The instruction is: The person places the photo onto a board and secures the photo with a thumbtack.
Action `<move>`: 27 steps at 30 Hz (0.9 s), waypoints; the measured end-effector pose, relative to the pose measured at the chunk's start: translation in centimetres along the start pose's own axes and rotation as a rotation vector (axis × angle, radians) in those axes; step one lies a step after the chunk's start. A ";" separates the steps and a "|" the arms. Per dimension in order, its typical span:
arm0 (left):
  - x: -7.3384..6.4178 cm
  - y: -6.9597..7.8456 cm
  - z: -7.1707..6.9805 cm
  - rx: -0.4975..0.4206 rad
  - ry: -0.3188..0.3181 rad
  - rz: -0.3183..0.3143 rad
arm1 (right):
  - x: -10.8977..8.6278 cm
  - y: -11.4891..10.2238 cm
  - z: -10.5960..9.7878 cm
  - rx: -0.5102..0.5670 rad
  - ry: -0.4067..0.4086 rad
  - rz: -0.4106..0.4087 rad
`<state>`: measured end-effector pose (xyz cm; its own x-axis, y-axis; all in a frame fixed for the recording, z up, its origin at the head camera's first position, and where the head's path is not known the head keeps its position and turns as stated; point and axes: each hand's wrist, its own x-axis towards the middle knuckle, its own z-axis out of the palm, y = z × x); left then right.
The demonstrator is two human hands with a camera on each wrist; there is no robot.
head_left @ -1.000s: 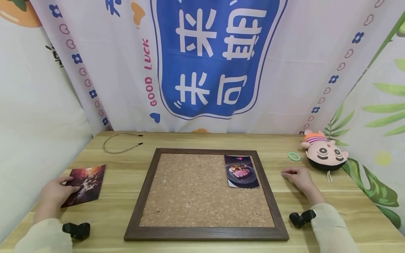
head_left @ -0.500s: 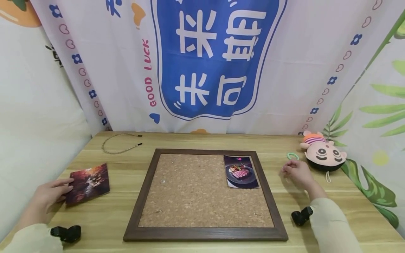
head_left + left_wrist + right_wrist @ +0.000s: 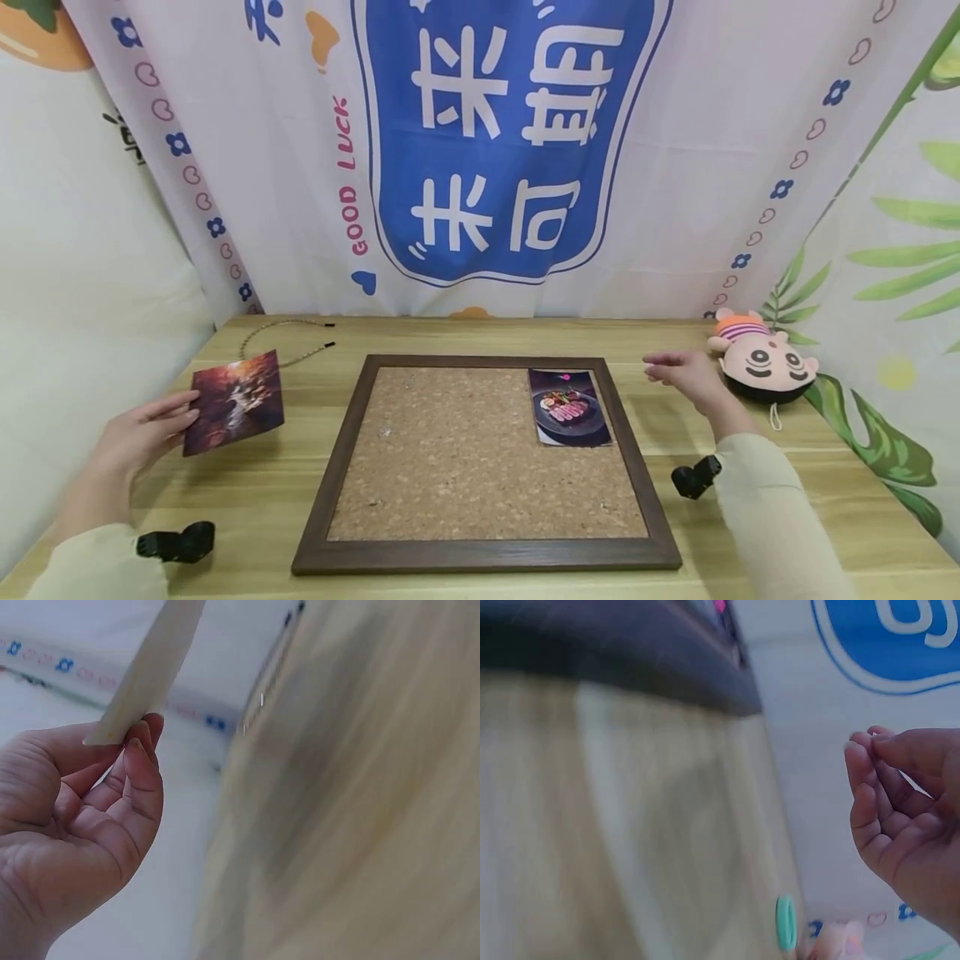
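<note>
My left hand (image 3: pixel 153 429) pinches a photo print (image 3: pixel 236 404) with red and dark tones by its left edge, lifted above the table. In the left wrist view its pale back (image 3: pixel 154 675) rises from between thumb and fingertips. My right hand (image 3: pixel 690 379) is raised right of the corkboard, thumb and fingertips together. A tiny pale thing, mostly hidden, shows between those fingertips in the right wrist view. The brown-framed corkboard (image 3: pixel 480 467) lies mid-table. A food photo (image 3: pixel 572 408) sits at its upper right with a pink pin (image 3: pixel 567 377) near its top edge.
Behind the left photo lies a thin cord loop (image 3: pixel 288 322) with dark ends. A green ring (image 3: pixel 786 922) lies near the right hand, hidden in the head view. At the back right is a plush doll (image 3: pixel 761 358). Printed curtains (image 3: pixel 300 208) hang behind the table.
The left hand has lifted the photo off the table and carried it right and away from me. The right hand has risen and moved slightly left and away, now covering the green ring.
</note>
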<state>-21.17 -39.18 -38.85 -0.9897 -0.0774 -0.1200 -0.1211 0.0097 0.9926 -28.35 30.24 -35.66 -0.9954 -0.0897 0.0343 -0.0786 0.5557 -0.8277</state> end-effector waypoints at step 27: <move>3.4 2.9 15.4 0.161 -0.130 0.033 | 5.5 -9.9 13.7 0.394 0.001 -0.138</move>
<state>-26.01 -24.05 -36.66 -0.9935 0.0553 -0.0996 -0.0889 0.1703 0.9814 -32.32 12.90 -34.96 -0.9772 -0.1398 0.1601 -0.1840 0.1793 -0.9664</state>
